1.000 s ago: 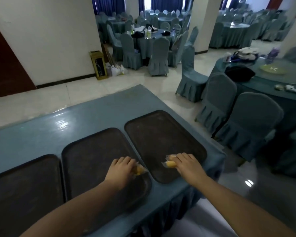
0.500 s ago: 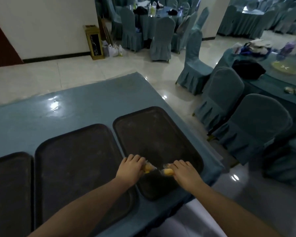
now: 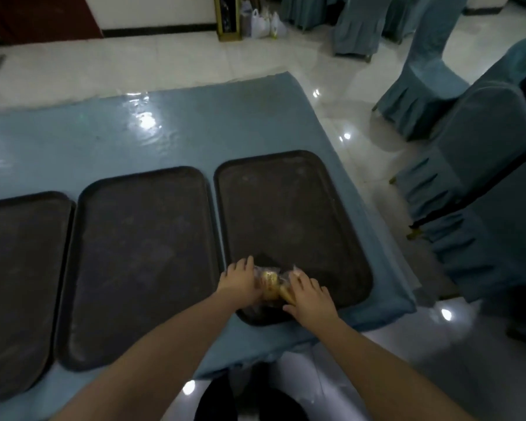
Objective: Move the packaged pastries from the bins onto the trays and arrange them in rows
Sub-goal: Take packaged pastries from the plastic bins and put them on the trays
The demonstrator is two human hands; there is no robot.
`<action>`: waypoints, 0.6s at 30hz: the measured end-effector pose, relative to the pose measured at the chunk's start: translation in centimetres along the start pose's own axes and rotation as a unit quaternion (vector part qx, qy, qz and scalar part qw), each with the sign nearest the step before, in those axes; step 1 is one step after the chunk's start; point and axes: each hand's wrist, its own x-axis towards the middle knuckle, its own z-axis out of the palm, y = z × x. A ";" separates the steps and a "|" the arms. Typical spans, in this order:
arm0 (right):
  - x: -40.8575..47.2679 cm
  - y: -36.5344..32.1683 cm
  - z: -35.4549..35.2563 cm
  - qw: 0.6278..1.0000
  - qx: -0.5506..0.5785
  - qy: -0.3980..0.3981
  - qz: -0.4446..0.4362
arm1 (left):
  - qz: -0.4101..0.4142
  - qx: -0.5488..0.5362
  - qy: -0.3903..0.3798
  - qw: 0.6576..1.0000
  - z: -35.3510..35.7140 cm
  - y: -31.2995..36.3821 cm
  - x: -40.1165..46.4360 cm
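Note:
Three dark brown trays lie side by side on the blue table [image 3: 152,135]: a left tray [image 3: 16,287], a middle tray [image 3: 140,259] and a right tray [image 3: 289,214]. Over the near left corner of the right tray, my left hand [image 3: 240,284] holds a clear-wrapped yellow pastry [image 3: 268,279]. Right beside it, my right hand [image 3: 308,297] holds a second wrapped pastry [image 3: 286,291]. The two packages touch each other between my hands, low on the tray. My fingers cover most of both wrappers. No bins are in view.
Blue-covered chairs [image 3: 480,165] stand close to the table's right end. The table's near edge runs just below the trays, with tiled floor [image 3: 340,378] beneath me. Plastic bags [image 3: 263,24] and a small stand [image 3: 227,16] sit by the far wall.
Both hands moved together over the right tray, the left one crossing from the middle tray. The pastries now touch. My head tilted down and the view shifted right.

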 end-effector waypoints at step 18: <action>2.8 -17.8 -7.9 0.986 -0.026 0.078 -0.144 | 0.029 0.135 0.096 0.986 -9.5 -14.7 -13.4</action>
